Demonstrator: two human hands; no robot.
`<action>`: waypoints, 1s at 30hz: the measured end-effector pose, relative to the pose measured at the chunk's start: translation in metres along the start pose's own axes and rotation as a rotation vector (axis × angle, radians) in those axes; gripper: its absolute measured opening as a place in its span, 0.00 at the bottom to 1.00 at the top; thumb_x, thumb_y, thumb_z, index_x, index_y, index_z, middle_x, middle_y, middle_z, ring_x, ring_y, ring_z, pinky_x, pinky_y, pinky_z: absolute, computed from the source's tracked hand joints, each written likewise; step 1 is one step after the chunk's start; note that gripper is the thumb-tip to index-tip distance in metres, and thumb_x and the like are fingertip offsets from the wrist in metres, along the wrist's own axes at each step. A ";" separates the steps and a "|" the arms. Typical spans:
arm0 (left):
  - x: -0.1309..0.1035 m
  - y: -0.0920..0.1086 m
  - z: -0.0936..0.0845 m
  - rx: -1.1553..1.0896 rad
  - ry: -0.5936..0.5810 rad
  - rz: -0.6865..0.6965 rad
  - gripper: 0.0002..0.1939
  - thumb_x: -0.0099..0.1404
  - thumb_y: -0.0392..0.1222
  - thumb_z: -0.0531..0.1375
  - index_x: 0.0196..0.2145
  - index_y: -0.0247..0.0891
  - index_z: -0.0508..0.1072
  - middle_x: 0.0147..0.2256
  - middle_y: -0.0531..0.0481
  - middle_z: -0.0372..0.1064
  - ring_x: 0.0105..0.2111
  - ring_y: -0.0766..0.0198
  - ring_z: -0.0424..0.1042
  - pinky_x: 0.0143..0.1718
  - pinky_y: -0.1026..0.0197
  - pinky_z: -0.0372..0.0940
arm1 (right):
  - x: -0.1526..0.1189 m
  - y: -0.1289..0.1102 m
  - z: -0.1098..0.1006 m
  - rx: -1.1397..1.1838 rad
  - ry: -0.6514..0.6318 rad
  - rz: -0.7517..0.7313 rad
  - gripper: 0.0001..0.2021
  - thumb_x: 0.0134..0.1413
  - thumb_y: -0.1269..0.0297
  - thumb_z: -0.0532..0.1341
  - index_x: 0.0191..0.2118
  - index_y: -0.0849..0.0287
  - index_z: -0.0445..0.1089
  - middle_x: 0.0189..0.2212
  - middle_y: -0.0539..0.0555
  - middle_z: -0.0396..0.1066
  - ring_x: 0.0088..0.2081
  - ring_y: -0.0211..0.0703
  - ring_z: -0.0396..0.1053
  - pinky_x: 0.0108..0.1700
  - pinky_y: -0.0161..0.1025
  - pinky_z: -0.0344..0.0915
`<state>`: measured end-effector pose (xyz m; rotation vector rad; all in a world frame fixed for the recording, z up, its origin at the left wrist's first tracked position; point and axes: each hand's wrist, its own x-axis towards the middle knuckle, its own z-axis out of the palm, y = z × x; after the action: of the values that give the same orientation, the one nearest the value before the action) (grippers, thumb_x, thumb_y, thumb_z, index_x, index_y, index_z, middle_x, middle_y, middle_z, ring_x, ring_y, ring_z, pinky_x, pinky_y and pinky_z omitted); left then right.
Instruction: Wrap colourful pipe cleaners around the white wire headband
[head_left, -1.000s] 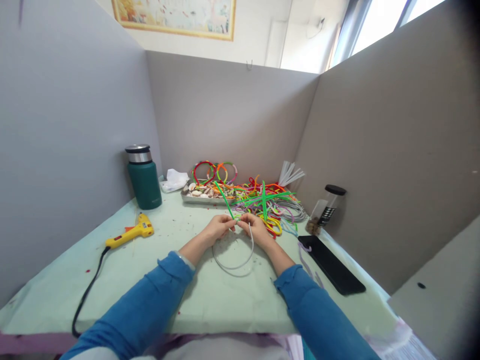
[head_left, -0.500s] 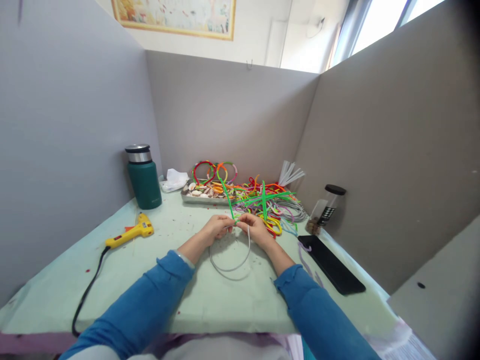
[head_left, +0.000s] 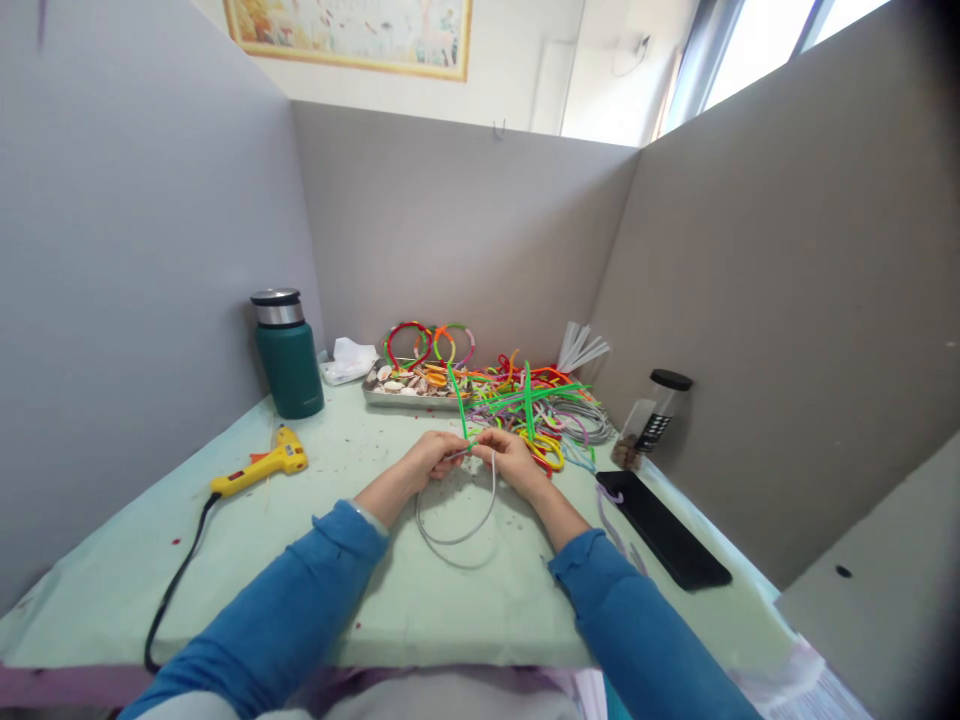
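Note:
A thin grey hoop (head_left: 459, 541) hangs down in a loop between my hands over the middle of the table. My left hand (head_left: 436, 456) is closed, pinching the hoop at its top. With thumb and finger my right hand (head_left: 504, 455) grips the same spot from the other side. A green pipe cleaner (head_left: 458, 400) is wrapped around the hoop where the fingertips meet, and its free end sticks up nearly straight. The fingers partly hide the wrapped part, so I cannot tell how many turns it has.
Beyond my hands lie a pile of coloured pipe cleaners (head_left: 517, 400) and a metal tray (head_left: 412, 402) of shells. Wrapped hoops (head_left: 409, 345) stand behind it. On the left are a yellow glue gun (head_left: 262, 468) and green bottle (head_left: 289, 365); on the right, a black phone (head_left: 664, 530) and clear jar (head_left: 652, 420).
The free end of the green pipe cleaner has swung slightly to the right and stands more upright. The grey hoop has shifted a little to the left. Both hands stay nearly in place.

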<state>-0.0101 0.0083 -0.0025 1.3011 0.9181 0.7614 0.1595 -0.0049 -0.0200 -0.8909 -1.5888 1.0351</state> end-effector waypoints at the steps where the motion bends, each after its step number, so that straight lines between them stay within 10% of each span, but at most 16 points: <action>1: -0.001 0.001 0.001 -0.007 0.000 0.006 0.13 0.50 0.46 0.60 0.21 0.34 0.62 0.16 0.57 0.57 0.11 0.78 0.43 0.13 0.66 0.33 | 0.000 -0.001 0.000 -0.003 0.000 0.011 0.13 0.43 0.54 0.64 0.29 0.59 0.68 0.18 0.45 0.60 0.19 0.31 0.53 0.21 0.31 0.50; 13: -0.003 0.003 0.002 0.057 -0.052 -0.006 0.15 0.48 0.48 0.62 0.21 0.34 0.63 0.15 0.58 0.53 0.11 0.78 0.43 0.14 0.66 0.33 | -0.002 -0.002 -0.003 0.031 -0.025 0.023 0.14 0.49 0.54 0.59 0.38 0.57 0.68 0.20 0.45 0.59 0.19 0.32 0.55 0.21 0.31 0.50; 30: -0.008 0.002 0.009 0.175 -0.111 0.006 0.18 0.48 0.52 0.62 0.21 0.34 0.63 0.16 0.56 0.57 0.12 0.78 0.45 0.15 0.65 0.35 | 0.000 -0.006 0.001 0.016 -0.036 0.101 0.15 0.44 0.52 0.62 0.26 0.60 0.62 0.18 0.44 0.58 0.18 0.30 0.53 0.20 0.31 0.50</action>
<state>-0.0053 -0.0025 0.0010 1.4852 0.9072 0.6171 0.1580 -0.0075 -0.0148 -0.9544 -1.5760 1.1394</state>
